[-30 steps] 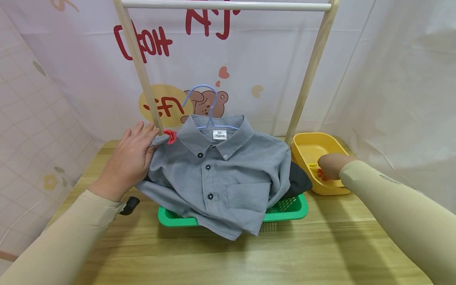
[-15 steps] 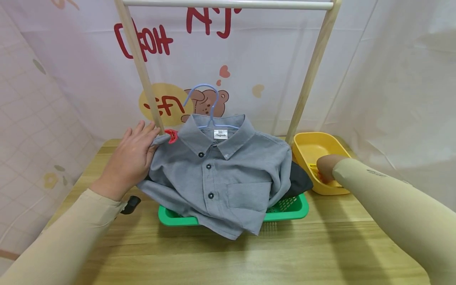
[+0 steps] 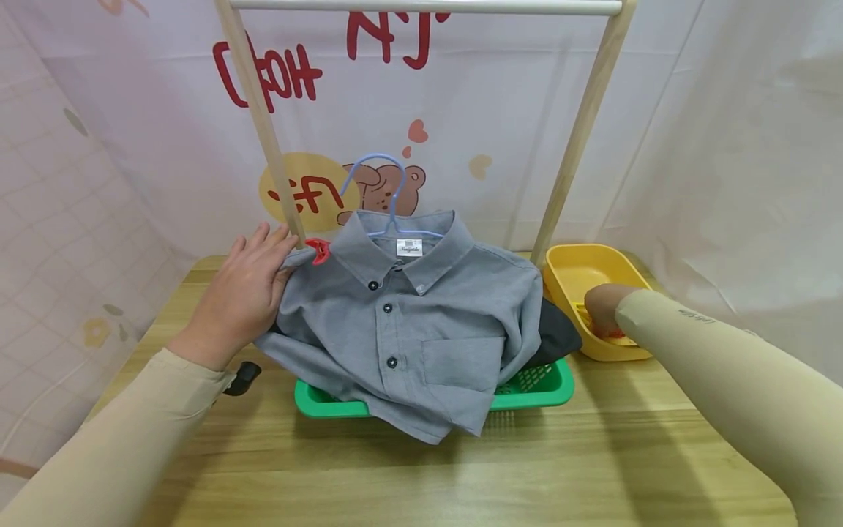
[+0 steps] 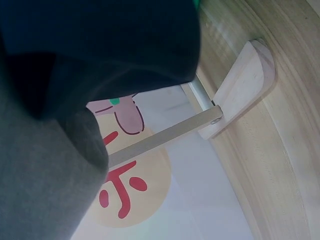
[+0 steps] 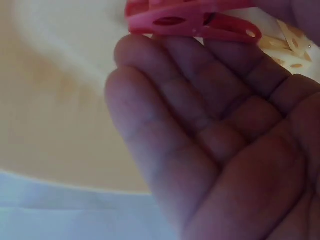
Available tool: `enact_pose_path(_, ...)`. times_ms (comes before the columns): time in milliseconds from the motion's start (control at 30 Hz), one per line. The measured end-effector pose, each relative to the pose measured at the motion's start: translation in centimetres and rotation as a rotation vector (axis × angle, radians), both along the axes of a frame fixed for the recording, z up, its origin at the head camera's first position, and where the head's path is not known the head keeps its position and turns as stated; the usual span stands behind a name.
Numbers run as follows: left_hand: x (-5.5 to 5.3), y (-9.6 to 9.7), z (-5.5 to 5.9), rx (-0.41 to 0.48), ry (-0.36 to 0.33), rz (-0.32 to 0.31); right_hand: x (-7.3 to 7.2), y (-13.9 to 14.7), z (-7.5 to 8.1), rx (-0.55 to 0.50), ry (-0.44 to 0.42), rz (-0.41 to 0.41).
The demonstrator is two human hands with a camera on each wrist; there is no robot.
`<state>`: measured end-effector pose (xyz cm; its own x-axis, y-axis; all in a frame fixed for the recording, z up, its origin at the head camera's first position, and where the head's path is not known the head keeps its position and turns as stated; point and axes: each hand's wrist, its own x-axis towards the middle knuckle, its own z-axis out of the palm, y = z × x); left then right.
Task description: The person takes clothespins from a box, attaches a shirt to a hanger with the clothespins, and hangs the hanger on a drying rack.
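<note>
Grey collared shirt of woven cloth (image 3: 408, 322), dressed on a pale blue hanger (image 3: 393, 210), fills the centre of the frame, its lower part draped over the rim of a green perforated plastic basket (image 3: 533, 399). A red plastic clothes peg (image 3: 320, 252) sits on the shoulder at centre left.

The step in hand looks like picking out another peg while the shirt is steadied. To do it well, the peg is best taken by its two handle ends, so that a squeeze parts its mouth without a second grip; lifting it straight up should free it from its neighbours. The steadying pressure is best light, as a hard push could tip the hanger or drag the collar askew.

At centre left, the person's left hand (image 3: 240, 293) lies against the shirt's shoulder, fingers straight and close together; whether the thumb pinches the cloth I cannot tell.

At the right of the frame, the right hand (image 3: 606, 306) is down inside a yellow oval plastic bin (image 3: 582, 274). Its wrist view shows a second red plastic peg (image 5: 145, 23) along the fingertips — pinched, it seems, against the thumb — with yellow pegs (image 5: 287, 60) just beyond.
</note>
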<state>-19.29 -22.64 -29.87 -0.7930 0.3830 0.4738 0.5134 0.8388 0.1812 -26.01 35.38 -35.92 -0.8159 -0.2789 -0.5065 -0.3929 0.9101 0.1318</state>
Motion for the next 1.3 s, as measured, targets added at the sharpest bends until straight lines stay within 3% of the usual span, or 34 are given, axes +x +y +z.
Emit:
enact_pose_path(133,0.0,-0.1,0.0,0.003,-0.006,0.005,-0.1,0.0,1.5,-0.081,0.052,0.013)
enact_pose_path(333,0.0,-0.2,-0.1,0.006,-0.008,0.014,0.2,-2.1,6.2,-0.208,0.150,-0.025)
enact_pose_path(500,0.0,-0.2,-0.1,0.008,-0.004,0.013,0.4,-3.5,9.0,-0.332,0.240,-0.043)
enact_pose_path(967,0.0,0.0,-0.1,0.004,-0.008,0.008,1.9,-7.8,12.7,-0.676,0.416,-0.095)
enact_pose_path(1300,0.0,0.0,-0.1,0.005,-0.007,0.009,3.1,-10.9,14.1,-0.924,0.396,-0.144)
